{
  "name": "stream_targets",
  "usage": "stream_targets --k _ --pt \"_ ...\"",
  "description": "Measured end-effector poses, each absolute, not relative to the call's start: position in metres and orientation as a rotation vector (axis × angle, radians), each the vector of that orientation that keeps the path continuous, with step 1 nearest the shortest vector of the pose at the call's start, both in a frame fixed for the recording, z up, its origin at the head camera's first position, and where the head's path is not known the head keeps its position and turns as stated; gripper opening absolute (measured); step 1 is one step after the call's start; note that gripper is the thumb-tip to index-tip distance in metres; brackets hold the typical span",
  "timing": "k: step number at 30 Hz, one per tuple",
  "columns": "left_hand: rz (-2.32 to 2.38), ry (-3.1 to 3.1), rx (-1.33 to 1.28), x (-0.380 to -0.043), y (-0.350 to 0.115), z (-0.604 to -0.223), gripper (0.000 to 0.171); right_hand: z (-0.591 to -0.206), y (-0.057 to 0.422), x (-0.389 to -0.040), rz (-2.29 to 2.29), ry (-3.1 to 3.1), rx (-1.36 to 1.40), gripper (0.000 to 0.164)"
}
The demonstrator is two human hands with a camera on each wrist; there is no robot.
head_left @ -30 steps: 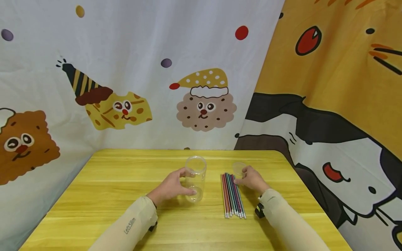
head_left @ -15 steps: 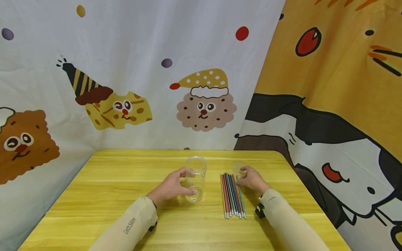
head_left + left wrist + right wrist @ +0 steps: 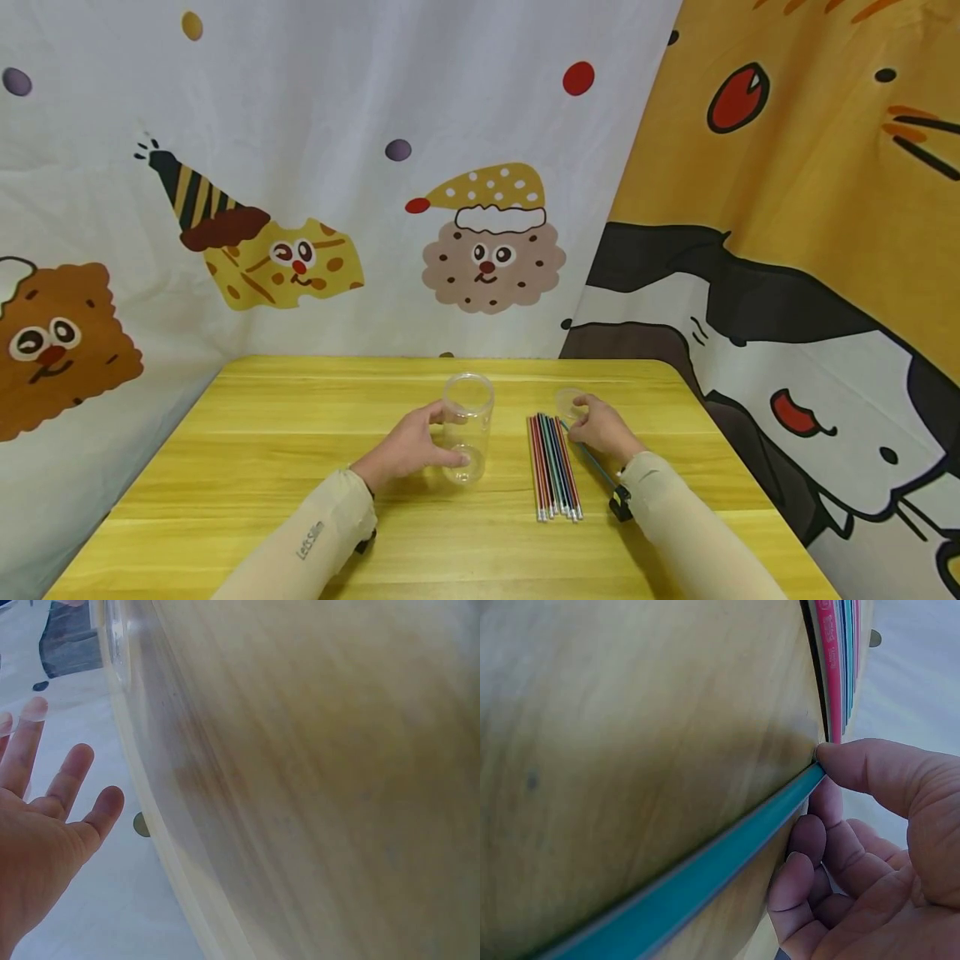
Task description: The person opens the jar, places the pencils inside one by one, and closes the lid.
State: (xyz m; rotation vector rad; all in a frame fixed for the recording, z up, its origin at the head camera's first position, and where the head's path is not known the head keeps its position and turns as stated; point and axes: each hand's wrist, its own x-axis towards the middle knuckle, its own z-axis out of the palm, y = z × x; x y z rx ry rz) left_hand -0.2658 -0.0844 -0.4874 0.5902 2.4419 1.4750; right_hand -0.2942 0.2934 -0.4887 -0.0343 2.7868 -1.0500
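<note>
A clear plastic jar stands upright on the table, its top uncovered. My left hand holds it from the left, thumb in front and fingers behind; in the left wrist view the other fingers of that hand spread out. My right hand pinches a teal pencil near its far end, between thumb and fingertips. That pencil slants away from the others in the right wrist view. To its left lies a row of coloured pencils, erasers toward me.
A clear round lid lies behind the right hand, partly hidden by it. The wooden table reaches back to a printed cloth with cartoon figures.
My right hand has drawn the teal pencil off the right side of the row, and its near end has swung right toward the wrist. The left hand and jar have stayed put.
</note>
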Motion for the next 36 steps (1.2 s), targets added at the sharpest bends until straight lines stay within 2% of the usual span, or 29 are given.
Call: stream_targets --k 7,17,23,28,31,36 --pt "1.479 2.445 0.593 -0.265 -0.084 -0.486 0.066 -0.485 0.292 -0.293 -0.959 2.822 -0.014 0.068" --pt "1.477 2.446 0.590 -0.264 -0.084 -0.486 0.060 -0.484 0.288 -0.295 -0.832 2.840 -0.051 0.049" --pt "1.484 2.437 0.608 -0.265 -0.085 -0.486 0.064 -0.480 0.297 -0.294 -0.972 2.791 -0.193 0.046" --pt "1.493 2.428 0.606 -0.264 -0.084 -0.485 0.064 -0.471 0.305 -0.296 -1.150 2.699 -0.193 0.037" --pt "1.494 2.428 0.600 -0.264 -0.084 -0.485 0.064 -0.469 0.309 -0.299 -1.286 2.608 -0.142 0.039" --pt "1.490 2.432 0.599 -0.265 -0.083 -0.485 0.066 -0.463 0.320 -0.305 -1.403 2.507 -0.128 0.053"
